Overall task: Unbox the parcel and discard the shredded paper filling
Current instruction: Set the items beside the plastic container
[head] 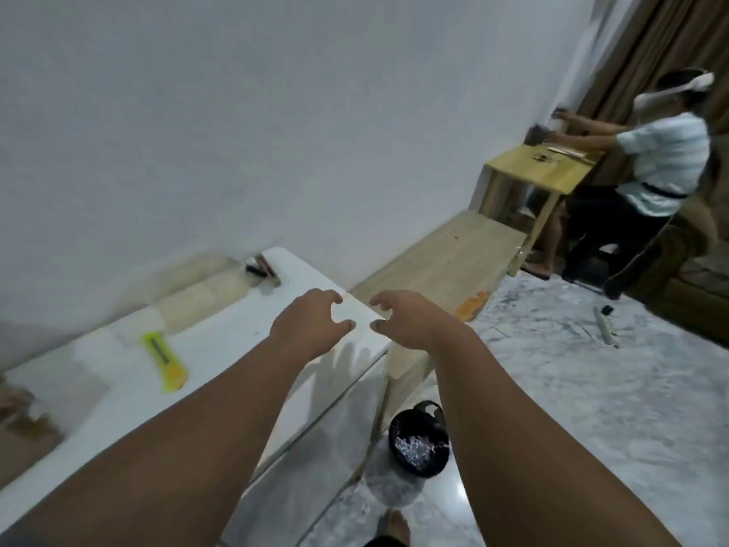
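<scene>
Down on the floor beside the white surface: black bin holding shredded paper. Left hand and right hand hover over the surface corner, empty, fingers loosely curled. Brown cardboard at far left, blurred, probably the parcel. Judged: filling mostly discarded; next, reach back left and check for remnants

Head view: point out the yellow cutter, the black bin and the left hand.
yellow cutter (167,365): head view, on its yellow body.
black bin (412,424): head view, on the dark inner wall at the far side.
left hand (311,325): head view, on the back of the hand.
</scene>
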